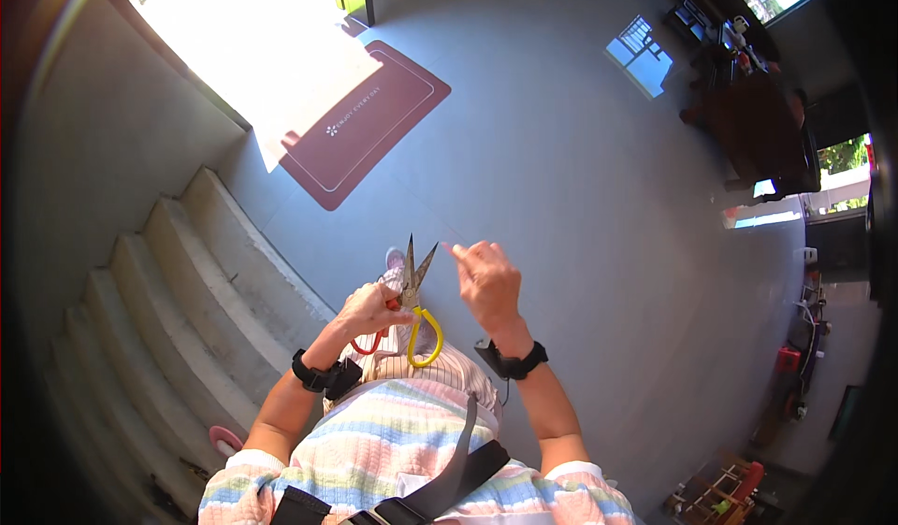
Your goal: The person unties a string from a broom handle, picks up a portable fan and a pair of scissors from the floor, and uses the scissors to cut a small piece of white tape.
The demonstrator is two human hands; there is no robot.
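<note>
In front of my waist, my left hand [367, 308] is closed round a pair of scissors [410, 296], gripping near the pivot. Their dark metal blades point away from me and stand apart. One handle loop is red, the other yellow; both hang below the hand, the red one partly hidden by it. My right hand [490, 282] is just to the right of the blades, curled into a loose fist. Its index finger reaches toward the right blade's tip, and I see nothing held in it. Whether finger and tip touch, I cannot tell.
Concrete steps [220, 244] rise on my left. A dark red mat [374, 132] lies on the grey floor [561, 179] by a bright doorway. Dark wooden furniture [758, 123] stands at the far right, a small wooden chair [725, 492] at the lower right.
</note>
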